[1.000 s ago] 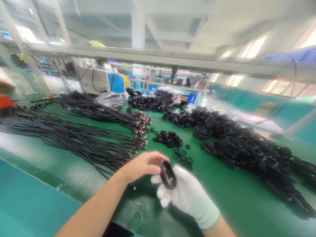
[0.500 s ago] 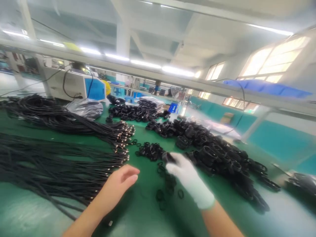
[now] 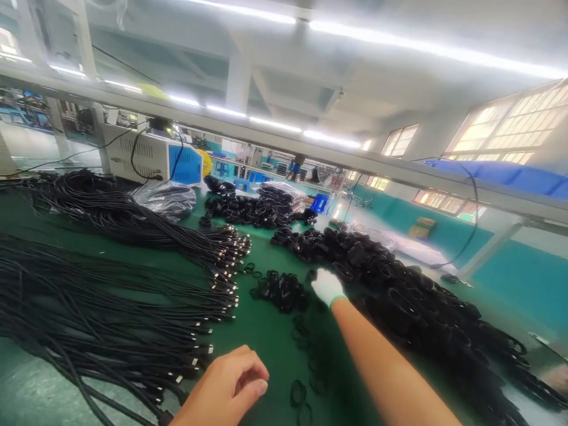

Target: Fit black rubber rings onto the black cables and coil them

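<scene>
My left hand [image 3: 235, 384] is bare and hovers low in front of the green table. Its fingers bend toward the thumb, with a gap between and nothing in it. A white glove covers my right hand [image 3: 327, 286], which reaches out to the near edge of a long heap of black coiled bundles [image 3: 394, 296]. A small dark piece [image 3: 312, 274] shows at its fingertips, looking like one of the black coils; most of it is hidden. Left of the glove lies a small pile of black pieces [image 3: 281, 290]. Thin black rings [image 3: 298, 393] lie nearer to me.
Long black cables with metal plugs [image 3: 222, 302] cover the left side. Behind them are a clear plastic bag [image 3: 166, 200] and a white-and-blue machine [image 3: 146, 157]. More black coils [image 3: 248, 207] lie at the back. A metal rail [image 3: 275, 139] crosses above the table.
My right hand has stretched farther forward, toward the heap of coils. My left hand has dropped lower in view, its fingers more bent. The camera view has shifted.
</scene>
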A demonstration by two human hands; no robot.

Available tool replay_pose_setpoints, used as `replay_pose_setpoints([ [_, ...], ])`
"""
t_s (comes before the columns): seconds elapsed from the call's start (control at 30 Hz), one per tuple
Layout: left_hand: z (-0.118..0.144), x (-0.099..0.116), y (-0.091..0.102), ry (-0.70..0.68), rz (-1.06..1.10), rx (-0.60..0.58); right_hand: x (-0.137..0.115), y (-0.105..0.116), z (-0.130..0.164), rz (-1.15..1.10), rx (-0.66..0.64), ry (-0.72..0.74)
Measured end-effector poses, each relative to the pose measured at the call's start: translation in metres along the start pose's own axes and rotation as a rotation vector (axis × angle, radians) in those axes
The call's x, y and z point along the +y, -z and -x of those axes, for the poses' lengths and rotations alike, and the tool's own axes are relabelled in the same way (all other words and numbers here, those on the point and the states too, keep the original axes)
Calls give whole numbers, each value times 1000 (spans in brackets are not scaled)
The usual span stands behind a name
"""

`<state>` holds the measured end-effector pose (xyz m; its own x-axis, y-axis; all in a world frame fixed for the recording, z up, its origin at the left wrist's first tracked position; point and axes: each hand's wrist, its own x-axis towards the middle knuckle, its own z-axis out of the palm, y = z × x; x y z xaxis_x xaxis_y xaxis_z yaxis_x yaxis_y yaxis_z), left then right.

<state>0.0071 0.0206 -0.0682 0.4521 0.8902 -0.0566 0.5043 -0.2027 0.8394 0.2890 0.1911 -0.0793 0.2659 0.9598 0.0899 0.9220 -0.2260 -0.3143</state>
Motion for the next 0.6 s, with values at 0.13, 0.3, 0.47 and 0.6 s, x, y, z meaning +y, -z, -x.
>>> replay_pose_setpoints([
  [0.13,0,0,2,-6,11,-19,21,21,-10,-41,-41,16],
  [0.3,5,5,0,-69,20,-3,31,21,12,-92,-133,57],
  [0.47,29,14,-1,-140,13,3,10,5,32,-26,-141,174],
  [0.6,45,0,34,-169,-178,154,10,10,32,-12,-67,269],
])
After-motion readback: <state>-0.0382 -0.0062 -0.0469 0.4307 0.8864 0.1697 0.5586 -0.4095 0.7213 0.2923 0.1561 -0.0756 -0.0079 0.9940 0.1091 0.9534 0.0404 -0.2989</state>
